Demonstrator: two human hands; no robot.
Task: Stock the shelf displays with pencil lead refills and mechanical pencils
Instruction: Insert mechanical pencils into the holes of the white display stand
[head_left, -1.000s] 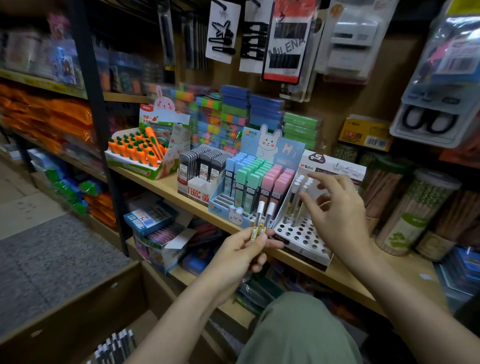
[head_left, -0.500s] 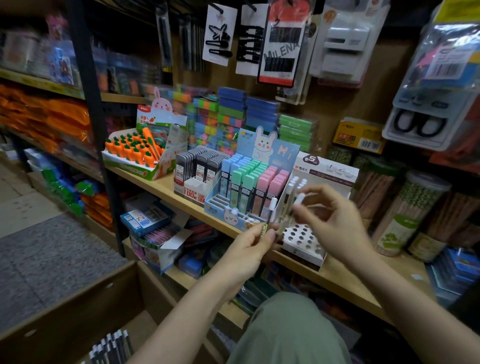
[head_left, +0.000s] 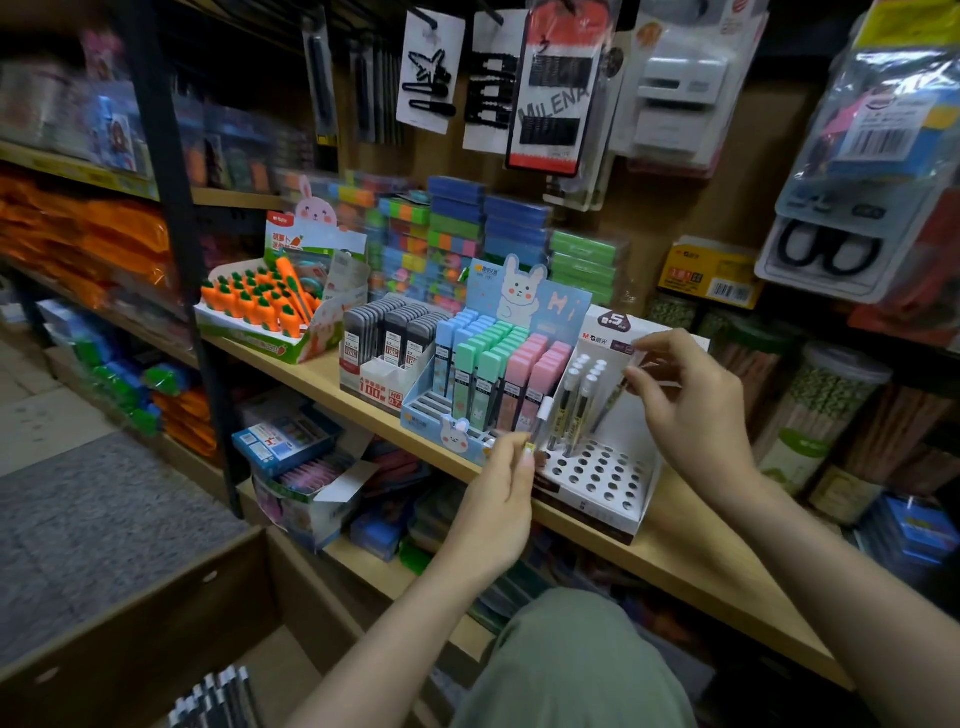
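The right hand (head_left: 691, 410) pinches a dark mechanical pencil (head_left: 612, 402) by its top, tip slanting down over the white holed display (head_left: 597, 473) on the wooden shelf (head_left: 691, 561). The left hand (head_left: 493, 514) grips one white-capped pencil (head_left: 540, 426) at the display's near-left edge; its fingers hide the lower barrel. Two more pencils (head_left: 571, 410) stand in holes.

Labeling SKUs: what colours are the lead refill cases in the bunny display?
Blue, green and pink rows, left to right, in the bunny display; clearest in the head view.
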